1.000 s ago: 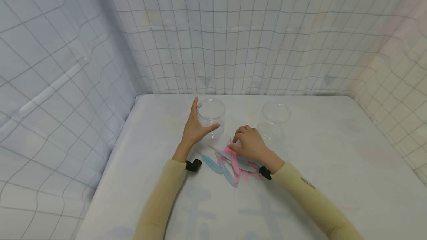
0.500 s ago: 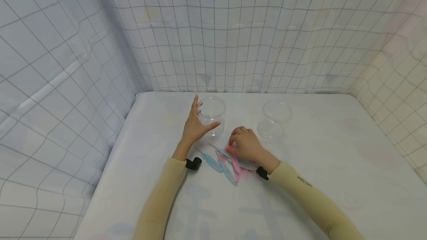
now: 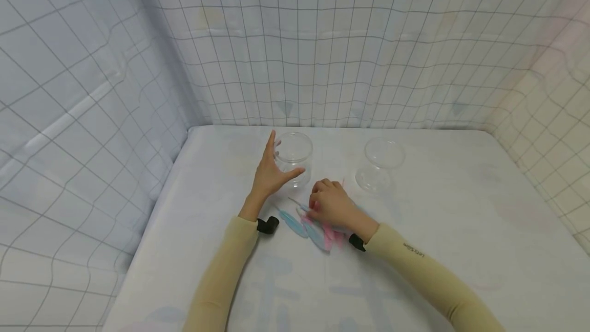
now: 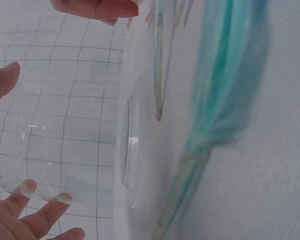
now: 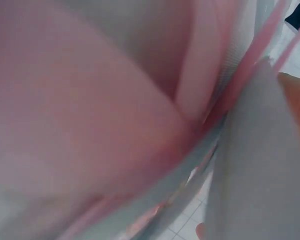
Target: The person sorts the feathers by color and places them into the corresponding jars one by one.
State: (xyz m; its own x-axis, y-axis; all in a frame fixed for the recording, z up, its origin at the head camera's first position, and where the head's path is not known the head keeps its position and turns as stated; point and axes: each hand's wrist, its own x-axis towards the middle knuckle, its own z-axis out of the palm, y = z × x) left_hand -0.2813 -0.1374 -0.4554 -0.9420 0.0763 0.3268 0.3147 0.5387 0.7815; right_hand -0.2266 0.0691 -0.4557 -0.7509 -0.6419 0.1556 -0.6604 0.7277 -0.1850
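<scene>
My left hand (image 3: 269, 175) holds the side of a clear jar (image 3: 297, 155), thumb in front and fingers behind; in the left wrist view the fingertips (image 4: 25, 189) lie against its wall. My right hand (image 3: 334, 204) is over a loose pile of feathers, its fingers pinching at a pink feather (image 3: 317, 206). Blue feathers (image 3: 293, 224) lie to the left of that hand. In the right wrist view a blurred pink feather (image 5: 90, 115) and a pale feather (image 5: 260, 160) fill most of the picture, right up against the camera.
A second clear jar (image 3: 384, 155) stands to the right, behind my right hand. White cloth covers the table (image 3: 442, 204), and a grid-patterned curtain (image 3: 313, 55) hangs along the back and sides. Black wrist cameras (image 3: 269, 225) sit on both wrists.
My right hand has moved left and slightly toward me over the pile, its fingers drawing together. A pink tip now shows behind that hand. The left hand stays at its jar.
</scene>
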